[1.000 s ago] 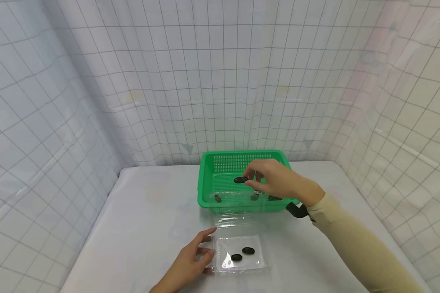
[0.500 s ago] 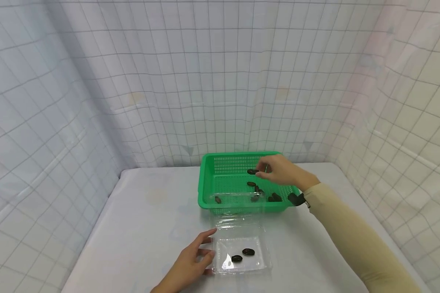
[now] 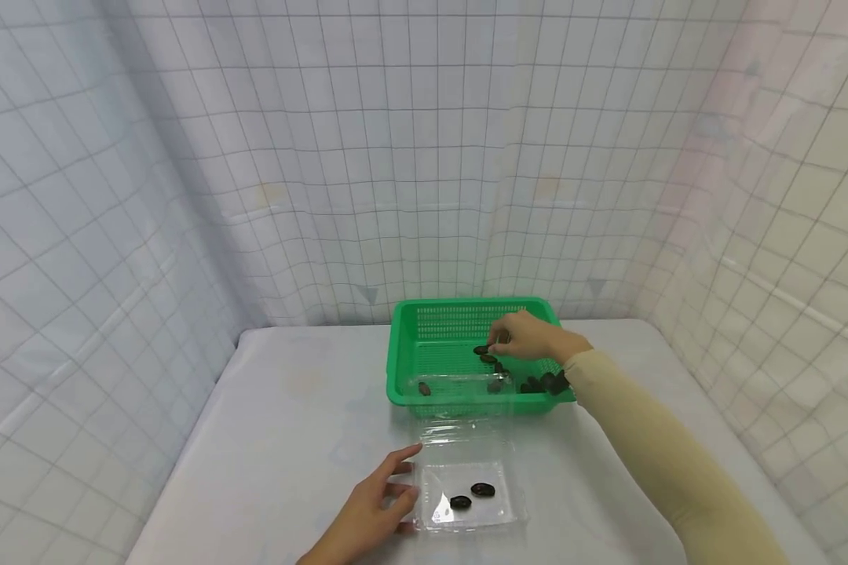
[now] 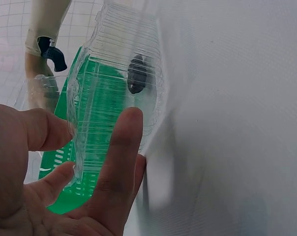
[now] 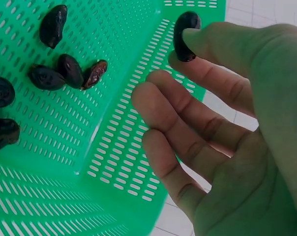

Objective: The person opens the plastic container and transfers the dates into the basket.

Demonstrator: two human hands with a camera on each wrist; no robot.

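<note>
My right hand [image 3: 526, 336] is over the inside of the green basket [image 3: 400, 353]. In the right wrist view a dark, glossy date [image 5: 186, 35] is pinched between its thumb and index finger, the other fingers loosely bent. Several more dates [image 5: 52, 27] lie on the basket floor. In front of the basket is a clear plastic clamshell box [image 3: 438, 471], opened, with two dates [image 3: 482, 490] in its base. My left hand [image 3: 371, 506] rests against the box's left side, fingers spread and relaxed, fingertips at its rim in the left wrist view.
The box's raised clear lid [image 3: 459, 384] overlaps the basket's near side in the head view. A white cloth covers the table [image 3: 283, 424]. Grid-patterned white curtains [image 3: 452, 157] stand behind and on both sides.
My right hand, with the date pinched, has moved right and back from above the basket's middle, then lowered into the basket. The left hand stays at the box.
</note>
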